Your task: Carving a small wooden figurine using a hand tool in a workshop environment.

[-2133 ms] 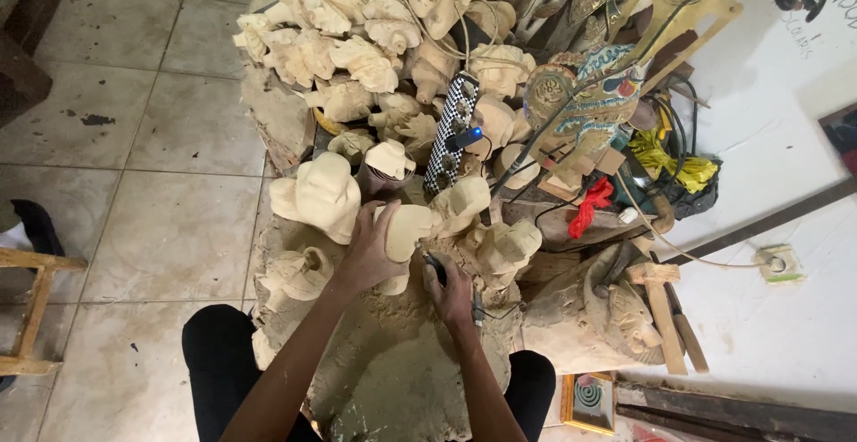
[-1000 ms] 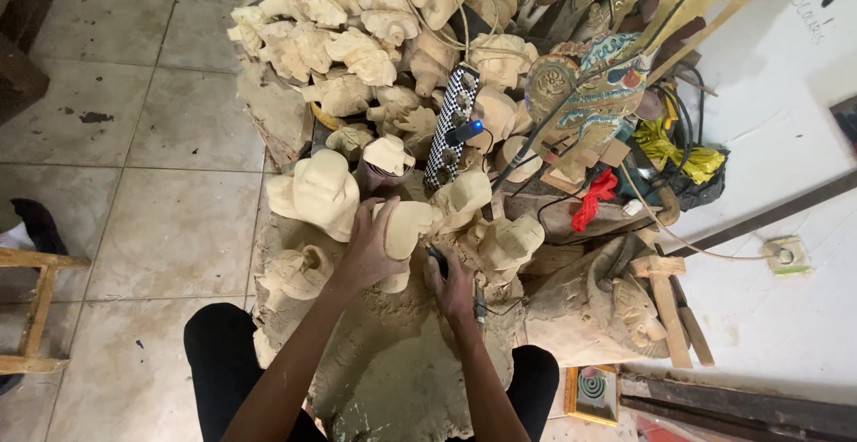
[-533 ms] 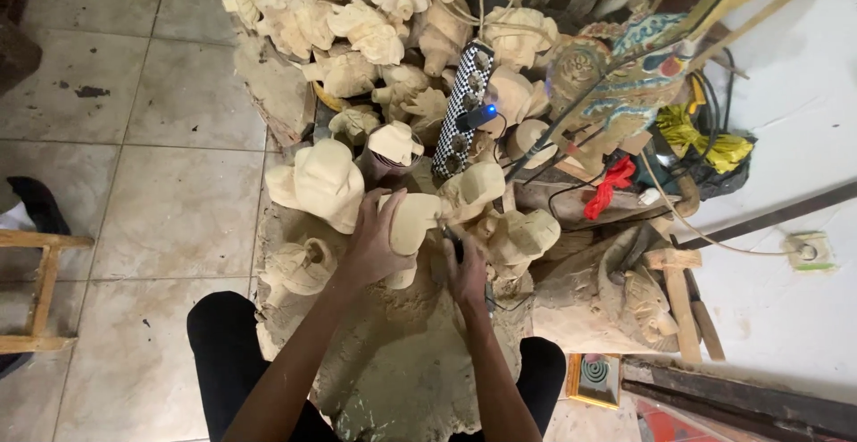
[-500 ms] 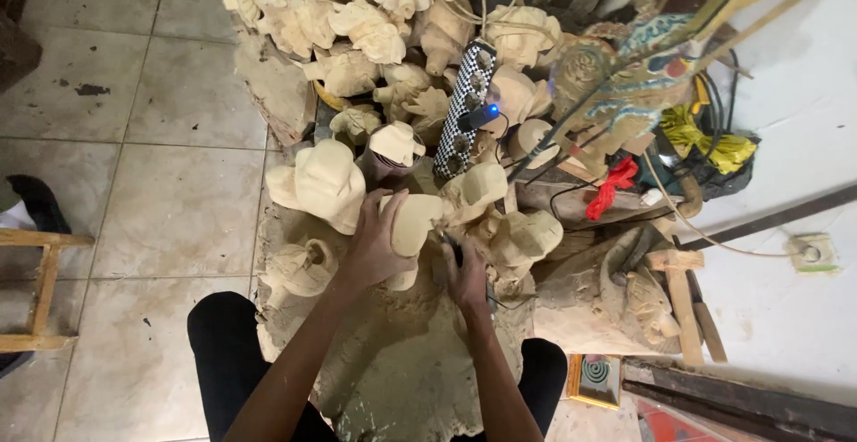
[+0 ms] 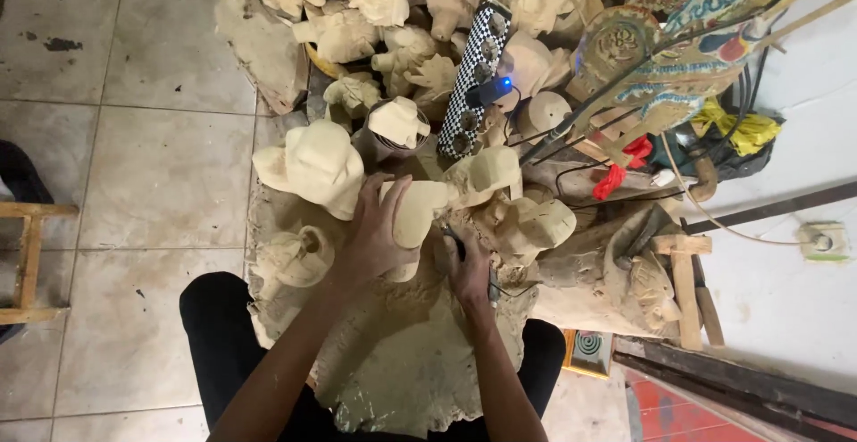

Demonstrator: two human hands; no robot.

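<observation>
Left hand (image 5: 370,241) is gripping the pale wooden carving (image 5: 420,214), fingers (image 5: 379,196) wrapping over its left side, steadying it just above the lap. Right hand (image 5: 469,268) is closing around a thin dark tool (image 5: 453,244), its tip meeting the carving's lower right edge. Beyond, a checkered power strip (image 5: 473,76) is lying among piled carvings (image 5: 357,4).

Left hand (image 5: 373,237) wraps pale carved wooden figure (image 5: 420,214), fingers (image 5: 379,194) spread over its top. Right hand (image 5: 468,268) grips dark rotary tool (image 5: 453,244) just beside those fingers. Checkered power strip (image 5: 475,76) beyond the fingertips.
</observation>
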